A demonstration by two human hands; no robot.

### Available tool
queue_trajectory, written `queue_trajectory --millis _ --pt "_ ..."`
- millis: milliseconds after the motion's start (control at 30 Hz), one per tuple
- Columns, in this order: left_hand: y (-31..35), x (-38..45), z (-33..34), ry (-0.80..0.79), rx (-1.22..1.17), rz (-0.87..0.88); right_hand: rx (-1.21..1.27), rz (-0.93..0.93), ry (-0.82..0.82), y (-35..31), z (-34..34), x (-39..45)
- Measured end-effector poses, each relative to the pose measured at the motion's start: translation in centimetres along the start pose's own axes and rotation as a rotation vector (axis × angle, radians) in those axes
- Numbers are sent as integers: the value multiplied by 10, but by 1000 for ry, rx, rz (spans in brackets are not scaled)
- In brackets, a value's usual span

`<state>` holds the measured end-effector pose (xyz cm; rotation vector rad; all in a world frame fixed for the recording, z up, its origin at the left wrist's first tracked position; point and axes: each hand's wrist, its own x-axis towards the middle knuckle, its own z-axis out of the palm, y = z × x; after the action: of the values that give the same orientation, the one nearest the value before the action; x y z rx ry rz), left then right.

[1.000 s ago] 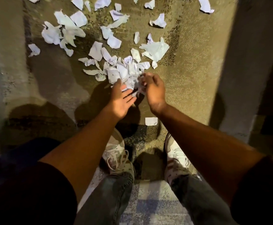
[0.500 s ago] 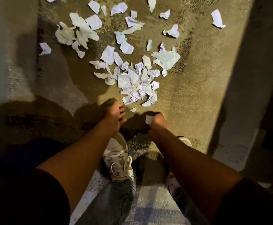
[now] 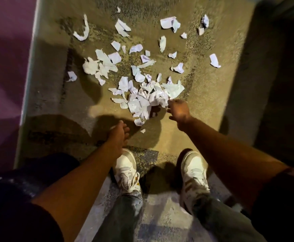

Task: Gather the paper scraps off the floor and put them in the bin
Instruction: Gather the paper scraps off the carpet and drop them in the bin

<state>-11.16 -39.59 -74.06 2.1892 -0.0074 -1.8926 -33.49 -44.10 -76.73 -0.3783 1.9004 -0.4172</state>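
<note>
Down at the left, a purple wall is running along the edge of the tan carpet floor. Next to it, a curved paper strip is lying well apart from the rest. The left hand is hovering low over a shadowed patch of floor, its grip open with fingers spread and nothing in it, just beside two small loose bits. Paper scraps are lying bunched in a dense pile at the centre of the floor, with more pieces scattering outward above and to both sides. The right hand is reaching at the pile's right edge, its fingers curling loosely; I cannot tell whether its grip is closing on any paper. Below, two white sneakers are standing on the floor, with grey trouser legs above them. Farther right, a lone scrap is sitting near the dark edge.
</note>
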Motion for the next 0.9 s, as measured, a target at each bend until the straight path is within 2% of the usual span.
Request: queue_trajectory --millis 133,267,433,533,600,700,767,833,867,900 --pt "18 5 -10 66 46 58 -273 -111 169 8 -38 22" --pt "41 50 -7 228 79 157 -497 -199 251 -21 -81 86" --pt "65 117 20 418 104 411 -648 -459 385 -72 -134 198" --pt "74 152 25 530 102 556 -682 -513 411 -73 -153 246" --pt "78 172 28 554 117 604 -682 -545 362 -59 -140 253" --pt "72 189 41 559 135 704 -710 -772 234 -27 -88 226" --pt "58 185 64 572 251 771 -719 -877 35 -13 -51 195" --pt "44 168 98 474 316 799 -753 -928 -236 -9 -25 166" --pt "39 161 110 408 306 861 -742 -971 -352 -12 -19 159" --pt "34 158 119 408 304 939 -717 -1038 -412 -22 -18 158"
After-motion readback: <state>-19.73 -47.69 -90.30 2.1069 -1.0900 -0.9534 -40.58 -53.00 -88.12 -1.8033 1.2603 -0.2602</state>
